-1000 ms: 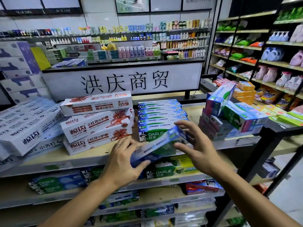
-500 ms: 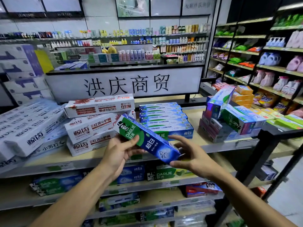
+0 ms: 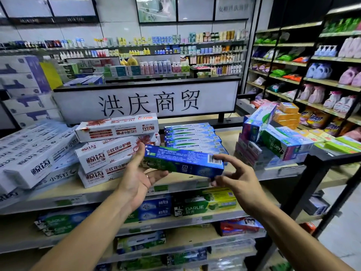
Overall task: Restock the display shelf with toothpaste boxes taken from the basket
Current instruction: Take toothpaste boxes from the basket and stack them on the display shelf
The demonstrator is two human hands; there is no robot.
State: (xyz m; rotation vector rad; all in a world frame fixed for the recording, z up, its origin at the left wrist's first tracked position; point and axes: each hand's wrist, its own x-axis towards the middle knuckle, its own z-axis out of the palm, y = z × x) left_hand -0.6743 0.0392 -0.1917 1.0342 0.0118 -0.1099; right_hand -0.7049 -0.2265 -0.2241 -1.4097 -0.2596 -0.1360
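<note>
A blue and green Darlie toothpaste box (image 3: 183,161) lies level between my hands, barcode side up, just in front of the stack of matching blue boxes (image 3: 191,135) on the top shelf (image 3: 93,192). My left hand (image 3: 136,178) holds its left end, thumb up against the end and fingers underneath. My right hand (image 3: 238,178) pinches the right end, index finger by the barcode and thumb below. No basket is in view.
White and red toothpaste boxes (image 3: 115,145) are stacked left of the blue stack, with white cartons (image 3: 33,153) further left. Mixed boxes (image 3: 273,141) pile at the shelf's right end. Lower shelves hold more Darlie boxes (image 3: 195,208). A black rack (image 3: 312,79) stands on the right.
The box went from tilted with its front face showing to level with its barcode side up. Both hands rose slightly with it toward the blue stack.
</note>
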